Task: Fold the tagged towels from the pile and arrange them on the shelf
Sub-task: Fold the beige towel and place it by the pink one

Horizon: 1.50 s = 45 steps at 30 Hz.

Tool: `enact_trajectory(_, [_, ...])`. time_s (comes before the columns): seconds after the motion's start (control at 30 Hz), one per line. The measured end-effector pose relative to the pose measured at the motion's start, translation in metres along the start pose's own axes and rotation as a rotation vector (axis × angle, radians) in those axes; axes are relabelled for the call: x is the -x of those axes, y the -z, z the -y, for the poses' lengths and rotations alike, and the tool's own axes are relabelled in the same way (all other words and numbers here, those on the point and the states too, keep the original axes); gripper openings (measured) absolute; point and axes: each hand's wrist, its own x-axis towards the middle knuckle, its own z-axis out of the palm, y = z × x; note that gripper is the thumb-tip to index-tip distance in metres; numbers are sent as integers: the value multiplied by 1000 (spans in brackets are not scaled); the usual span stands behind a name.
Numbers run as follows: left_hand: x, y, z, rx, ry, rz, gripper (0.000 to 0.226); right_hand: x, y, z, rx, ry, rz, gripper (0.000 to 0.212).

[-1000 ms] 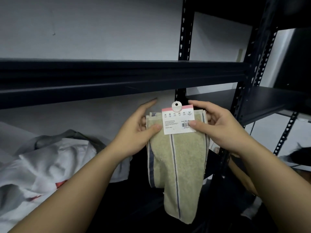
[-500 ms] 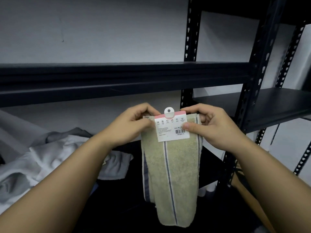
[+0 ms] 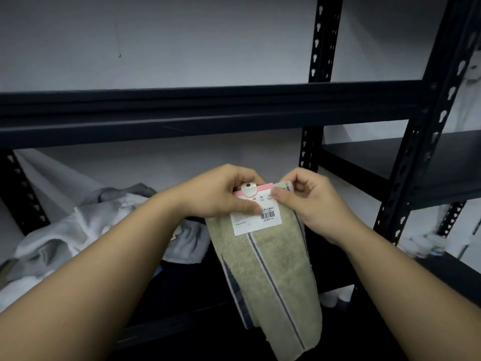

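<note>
At the centre of the frame, a little to the right, one olive-green towel (image 3: 270, 280) hangs down in front of the dark shelving, held in the air at its upper edge. It has thin dark stripes that run along its length, and it looks folded lengthwise, with a second layer showing at its left edge. One paper tag (image 3: 256, 217) is fixed at the top of the towel. The tag is white with a pink band along the top and a round white hanger tab with a dark dot. On the pink band I can see a row of small care symbols. Lower right on the tag there is a barcode with the number 84180314 under it; the small printed lines on its left side are too fine to read.

Both hands grip the towel's upper edge. The left hand (image 3: 221, 194) holds the top left corner, its thumb pressing on the face of the tag. The right hand (image 3: 309, 201) pinches the top right corner, thumb on the tag's pink band, fingers curled behind the cloth.

At the lower left of the frame a pile of white and grey towels (image 3: 86, 235) lies crumpled on a shelf. One black metal shelf board (image 3: 182, 113) crosses the frame above the hands, and another shelf (image 3: 390, 162) stands at the right, with perforated black uprights (image 3: 321, 43).
</note>
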Motion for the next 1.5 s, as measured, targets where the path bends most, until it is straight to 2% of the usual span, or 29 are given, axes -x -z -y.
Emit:
enact_trajectory(0.1, [0, -3, 4, 7, 37, -56, 25, 2, -1, -20, -182, -172, 142, 41])
enact_trajectory(0.2, [3, -2, 13, 98, 106, -185, 25, 8, 8, -43, -119, -342, 366, 49])
enact_trajectory(0.43, [17, 11, 57, 140, 276, -497, 22, 26, 32, -105, 143, -667, 626, 27])
enact_trajectory(0.53, [27, 11, 79, 187, 387, -581, 21, 29, 45, -122, 124, -790, 544, 20])
enact_trajectory(0.7, [50, -7, 126, 200, 631, -586, 16, 21, 61, -129, -36, -838, 331, 23])
enact_trajectory(0.87, [67, -36, 158, 406, 833, -441, 18, -3, 53, -149, -44, -871, 61, 27])
enact_trajectory(0.97, [73, -49, 172, 407, 908, -371, 26, -16, 39, -157, -5, -838, -38, 20])
enact_trajectory(1.1, [79, -58, 188, 201, 912, -309, 35, -31, 25, -175, 54, -777, -107, 17])
enact_trajectory(1.23, [83, -61, 195, -13, 871, -299, 41, -32, 19, -193, 225, -679, -140, 35])
enact_trajectory(1.37, [80, -64, 190, -417, 853, -229, 41, -16, 19, -191, 461, -599, -47, 55])
enact_trajectory(1.5, [70, -82, 185, -639, 683, -249, 33, 3, 26, -197, 595, -535, -29, 53])
